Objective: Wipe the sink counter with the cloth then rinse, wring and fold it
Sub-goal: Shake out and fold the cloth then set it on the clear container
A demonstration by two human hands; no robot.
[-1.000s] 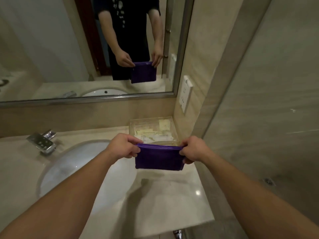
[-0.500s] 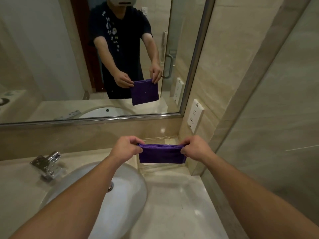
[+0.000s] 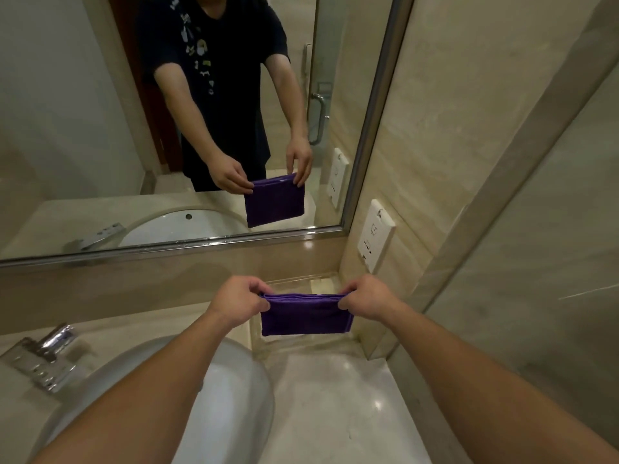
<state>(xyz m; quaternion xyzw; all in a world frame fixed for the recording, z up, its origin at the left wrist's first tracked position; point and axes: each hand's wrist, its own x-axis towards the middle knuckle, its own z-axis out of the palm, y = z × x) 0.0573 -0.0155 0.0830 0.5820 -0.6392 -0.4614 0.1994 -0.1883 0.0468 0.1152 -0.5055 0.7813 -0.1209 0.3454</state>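
Step in hand, my read: the fold, last item on the list, and it looks nearly done. Next move calls for one more half-fold or setting it down flat; either way both corners stay level so the layers don't slide.

Left to right:
- Faucet (image 3: 43, 356) far left, no water visible. Basin (image 3: 234, 396) beside it, under my left forearm.
- Left hand (image 3: 239, 304): fingers (image 3: 261, 308) curled, pinching the top-left corner of the cloth (image 3: 306, 314).
- Cloth: purple, folded to a compact rectangle, several layers stacked along the top edge, hanging flat, bottom edge straight. Held in the air between both hands, over the back right of the table (image 3: 335, 413), in front of a clear tray (image 3: 301, 283). Touching neither, as far as I can see. Can't tell if it's damp.
- Right hand (image 3: 366, 301): fingers clamped on the top-right corner, same pinch.
- Wall socket (image 3: 375, 236) further right.
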